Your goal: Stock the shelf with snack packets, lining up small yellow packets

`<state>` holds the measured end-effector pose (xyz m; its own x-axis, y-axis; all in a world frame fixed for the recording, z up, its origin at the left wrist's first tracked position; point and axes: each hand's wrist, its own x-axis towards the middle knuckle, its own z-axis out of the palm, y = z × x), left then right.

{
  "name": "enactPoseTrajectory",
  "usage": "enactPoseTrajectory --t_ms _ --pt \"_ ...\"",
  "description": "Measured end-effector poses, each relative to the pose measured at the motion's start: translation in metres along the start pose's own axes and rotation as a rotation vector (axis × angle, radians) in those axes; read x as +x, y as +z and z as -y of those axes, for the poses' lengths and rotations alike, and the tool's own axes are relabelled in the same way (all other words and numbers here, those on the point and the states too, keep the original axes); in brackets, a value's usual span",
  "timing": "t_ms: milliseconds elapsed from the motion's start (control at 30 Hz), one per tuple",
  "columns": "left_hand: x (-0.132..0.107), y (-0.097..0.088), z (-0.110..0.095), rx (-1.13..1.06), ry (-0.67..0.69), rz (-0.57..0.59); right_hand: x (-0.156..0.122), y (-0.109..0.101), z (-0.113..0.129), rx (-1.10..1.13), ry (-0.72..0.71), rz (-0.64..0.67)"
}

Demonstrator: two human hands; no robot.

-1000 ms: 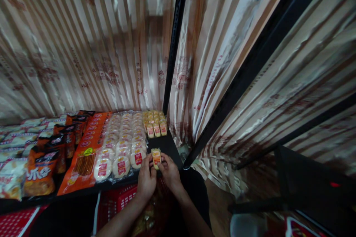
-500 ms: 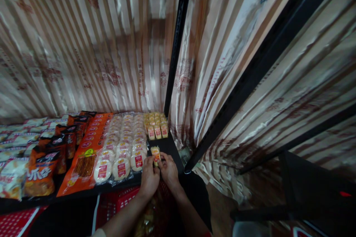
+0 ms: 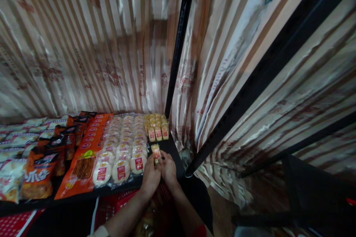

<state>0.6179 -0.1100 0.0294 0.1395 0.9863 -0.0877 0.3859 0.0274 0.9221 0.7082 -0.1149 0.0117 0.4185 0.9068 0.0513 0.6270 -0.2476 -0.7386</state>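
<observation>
Between my two hands is a small yellow wrapped snack [image 3: 156,151] with a red-and-white label, held upright over the shelf's front right corner. My left hand [image 3: 151,174] grips its lower left side, and my right hand [image 3: 168,168] closes on its right side. Just behind stand rows of matching yellow snack packs [image 3: 158,129]. To the left of my hands lie rows of round white crackers [image 3: 121,170] in clear wrappers with red labels.
Further left on the black shelf [image 3: 174,152] are a flat orange snack bag [image 3: 83,164], orange-and-black chip bags [image 3: 39,176] and white bags [image 3: 11,179]. Red baskets [image 3: 23,220] sit below. Black posts [image 3: 178,55] and a pleated curtain [image 3: 125,44] surround the shelf.
The view has shifted slightly. Both hands still hold the yellow snack at nearly the same spot, its top now tilted a little to the left.
</observation>
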Motion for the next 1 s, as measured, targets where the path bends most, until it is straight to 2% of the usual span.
enactPoseTrajectory --t_ms 267,533,833,1000 --pt "0.011 0.01 -0.01 -0.091 0.041 -0.046 0.017 0.002 0.003 0.087 -0.051 -0.023" --pt "0.029 0.002 -0.022 -0.009 -0.02 0.007 0.035 0.019 0.0 0.126 -0.052 -0.123" --pt "0.046 0.002 -0.026 0.071 -0.045 0.003 0.057 0.035 -0.008 0.121 -0.084 -0.116" --pt "0.051 0.004 -0.026 0.092 -0.045 -0.004 0.062 0.037 -0.007 0.057 -0.078 -0.092"
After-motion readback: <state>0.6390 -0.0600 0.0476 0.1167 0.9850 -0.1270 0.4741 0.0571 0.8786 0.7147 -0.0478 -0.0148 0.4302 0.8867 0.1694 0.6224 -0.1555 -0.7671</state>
